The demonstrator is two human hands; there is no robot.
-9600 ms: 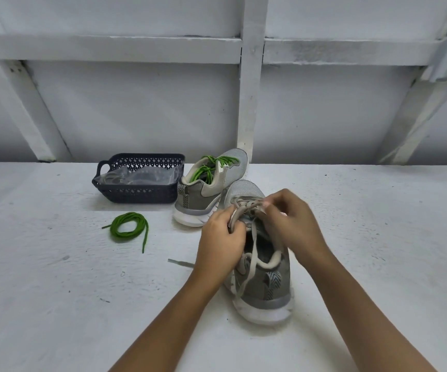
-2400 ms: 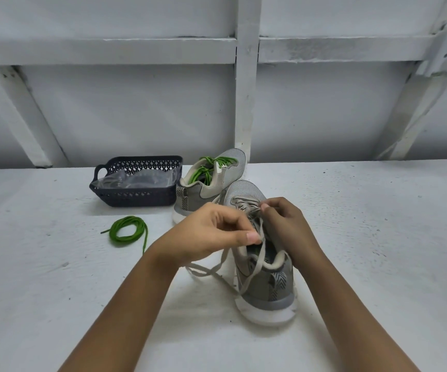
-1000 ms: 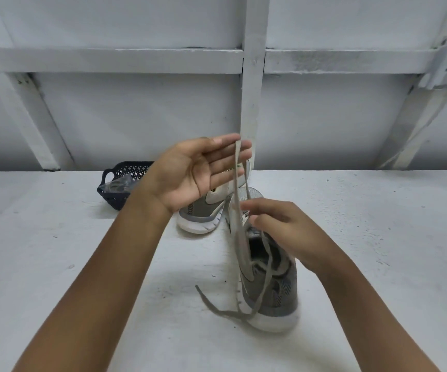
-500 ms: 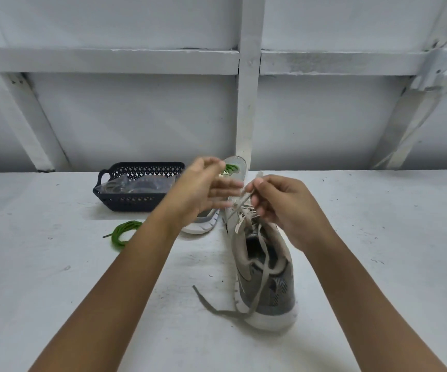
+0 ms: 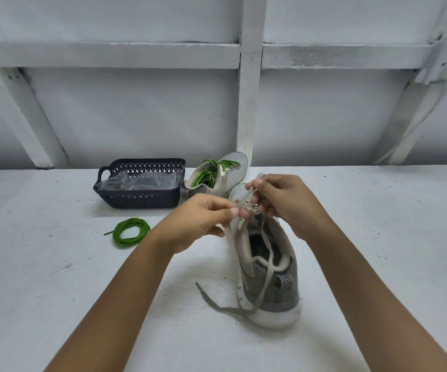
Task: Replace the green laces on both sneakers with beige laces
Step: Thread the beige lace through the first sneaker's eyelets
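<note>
A grey sneaker [image 5: 272,280] stands heel toward me in the middle of the white table, partly threaded with a beige lace [image 5: 266,267]. My left hand [image 5: 198,221] pinches one stretch of that lace just over the eyelets. My right hand [image 5: 284,202] pinches the lace's other end, whose tip sticks up past my fingers. A loose end trails over the heel onto the table. Behind stands the second grey sneaker [image 5: 217,178], which carries green laces. A coiled green lace [image 5: 130,232] lies on the table to the left.
A dark blue perforated basket [image 5: 139,196] holding clear plastic sits at the back left, close to the second sneaker. A white wall with wooden beams [image 5: 249,76] rises right behind the table [image 5: 56,291].
My left hand has dropped from its raised, open pose and come in to pinch the lace at the eyelets. My right hand stays at the shoe's tongue, holding the other end.
</note>
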